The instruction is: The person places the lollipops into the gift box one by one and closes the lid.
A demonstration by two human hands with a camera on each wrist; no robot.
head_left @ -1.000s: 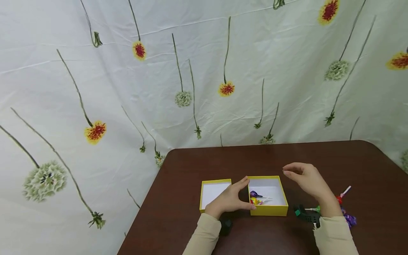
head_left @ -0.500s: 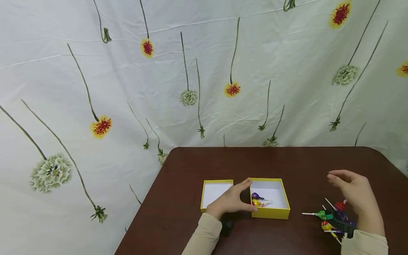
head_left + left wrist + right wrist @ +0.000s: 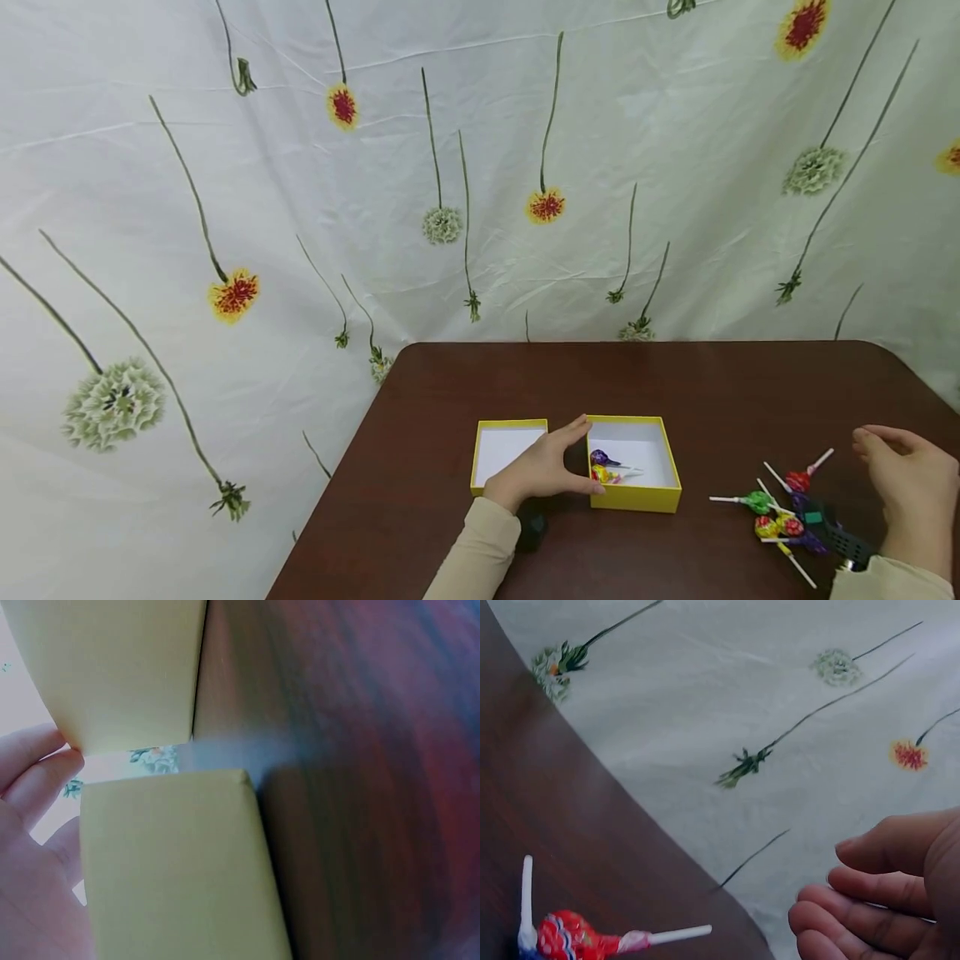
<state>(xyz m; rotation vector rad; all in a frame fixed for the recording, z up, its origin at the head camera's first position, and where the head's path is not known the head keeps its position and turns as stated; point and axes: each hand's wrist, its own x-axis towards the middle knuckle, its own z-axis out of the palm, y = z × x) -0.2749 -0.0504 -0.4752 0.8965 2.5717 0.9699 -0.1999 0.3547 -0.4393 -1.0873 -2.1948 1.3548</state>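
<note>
A yellow box (image 3: 633,497) with a white inside stands on the brown table (image 3: 675,375) and holds two wrapped lollipops (image 3: 603,467). Its yellow lid (image 3: 508,427) lies upturned just to its left. My left hand (image 3: 546,468) grips the box's left wall, thumb along the front and fingers at the near-left corner (image 3: 169,855). My right hand (image 3: 911,492) hovers open and empty above the table's right side, just right of a small heap of lollipops (image 3: 783,510). A red-wrapped lollipop (image 3: 570,936) lies below that hand.
A flowered white cloth (image 3: 450,167) hangs behind and left of the table. The table's rounded far right corner (image 3: 877,350) is near my right hand. A black wrist-camera mount (image 3: 840,533) partly hides the heap of lollipops.
My right hand has moved from above the box out to the right, past the heap of lollipops. The left hand and the box have stayed put.
</note>
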